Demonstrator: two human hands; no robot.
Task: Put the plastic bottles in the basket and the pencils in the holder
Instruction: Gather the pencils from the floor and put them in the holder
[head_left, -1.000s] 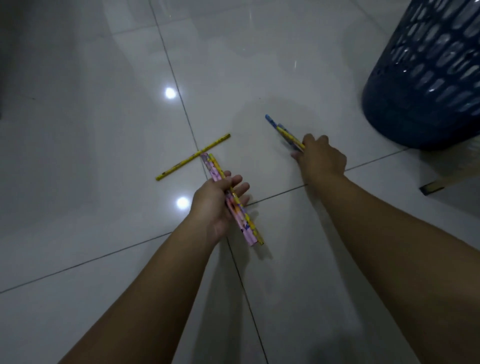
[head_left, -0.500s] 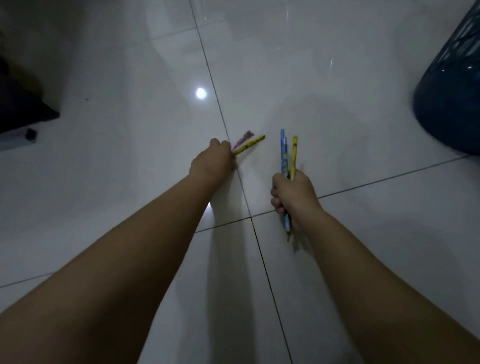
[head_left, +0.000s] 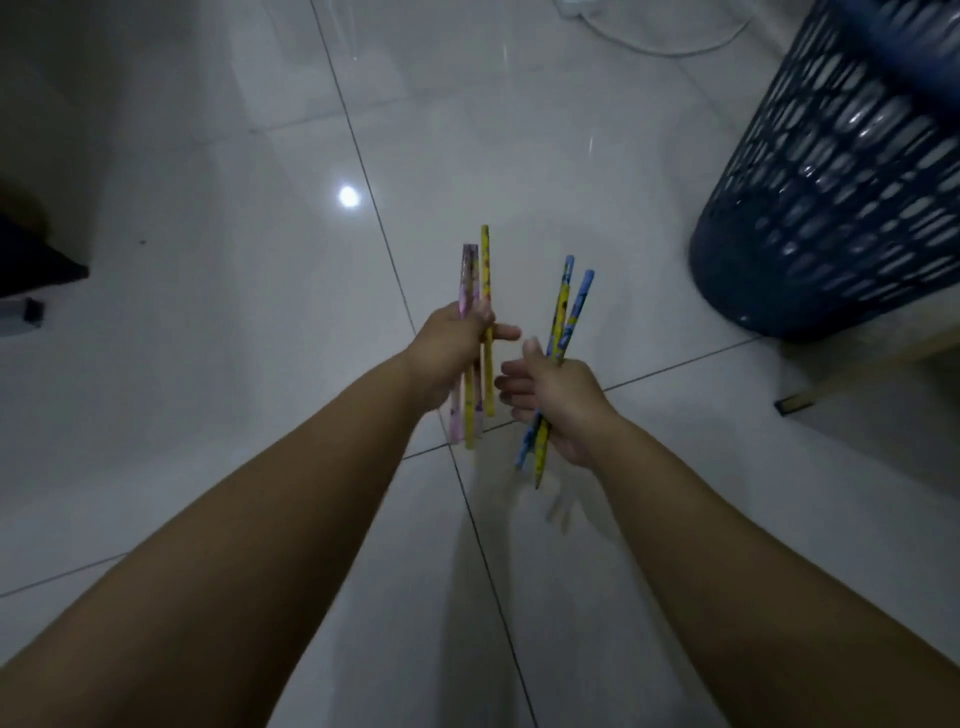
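Observation:
My left hand (head_left: 452, 353) is closed around a bunch of pink and yellow pencils (head_left: 480, 270), held upright above the tiled floor. My right hand (head_left: 558, 400) grips a blue pencil and a yellow one (head_left: 569, 301), tips pointing away from me; its fingers look partly spread towards the left hand. The two hands are close together, almost touching. A dark blue perforated basket (head_left: 852, 176) stands at the upper right, well clear of both hands. No pencil holder and no plastic bottles are in view.
The floor is glossy white tile (head_left: 260, 364) with grout lines and a lamp reflection. A dark object (head_left: 36, 260) sits at the left edge. A wooden leg (head_left: 810, 395) rests on the floor under the basket's right side. A white cable (head_left: 649, 41) lies at the top.
Both hands have lifted off the floor with their pencils and come together. The left hand picked up the last yellow pencil. The view has swung so more of the basket shows.

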